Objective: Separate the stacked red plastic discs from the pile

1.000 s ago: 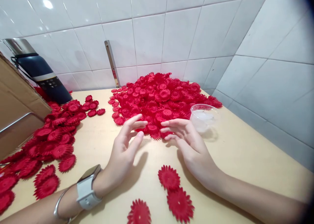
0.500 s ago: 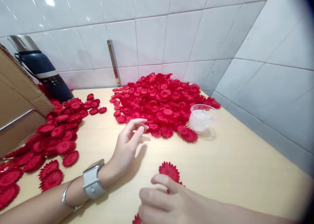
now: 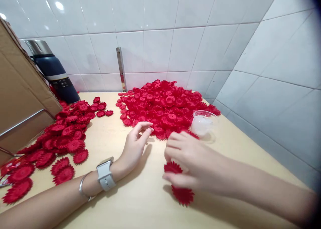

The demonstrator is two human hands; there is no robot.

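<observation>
My left hand (image 3: 136, 142), wearing a grey-banded watch (image 3: 106, 174) and a metal bangle (image 3: 84, 189), rests on the table by the front of a large heap of red flower-shaped discs (image 3: 160, 105). Its fingers curve loosely, the thumb a little apart from them, and nothing shows in its grasp. My right hand (image 3: 188, 157), smeared by motion, hangs over two toothed red discs, one farther (image 3: 172, 167) and one nearer (image 3: 183, 195). Its thumb is spread from its fingers. Part of both discs is hidden under it.
A clear plastic cup (image 3: 202, 125) with whitish contents stands right of the heap. More red discs (image 3: 67, 132) spread along the left, by a cardboard box (image 3: 22, 78) and a dark blue flask (image 3: 57, 75). White tiled walls (image 3: 160, 51) border the table at the back and right.
My right hand has moved up and away from the near edge, over the discs. A disc edge seen below it earlier no longer shows there. My left hand keeps its pose; the view has shifted slightly.
</observation>
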